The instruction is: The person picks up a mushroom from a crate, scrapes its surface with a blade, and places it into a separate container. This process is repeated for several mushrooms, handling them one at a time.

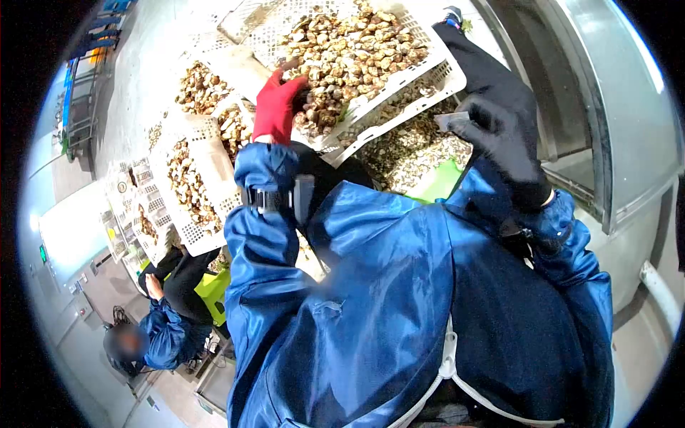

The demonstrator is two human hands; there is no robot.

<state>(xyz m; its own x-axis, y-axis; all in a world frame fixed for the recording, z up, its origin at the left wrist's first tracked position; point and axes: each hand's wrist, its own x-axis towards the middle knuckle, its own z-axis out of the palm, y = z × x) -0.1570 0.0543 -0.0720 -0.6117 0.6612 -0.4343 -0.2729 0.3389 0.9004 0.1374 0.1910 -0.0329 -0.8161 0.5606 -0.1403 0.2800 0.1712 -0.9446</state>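
Observation:
My left hand, in a red glove, reaches over the near left edge of a white perforated crate. Its fingers touch the brown and tan shellfish heaped in that crate; whether it grips one is too small to tell. My right hand, in a dark grey glove, is closed around a small flat blade-like tool, to the right of the crate. Below the tool lies a pile of small shells and fragments, with a bright green container at its near side.
More white crates of shellfish stand at the left. A co-worker in blue sits at the lower left beside a green container. A metal-framed panel rises on the right, with a white pipe below it.

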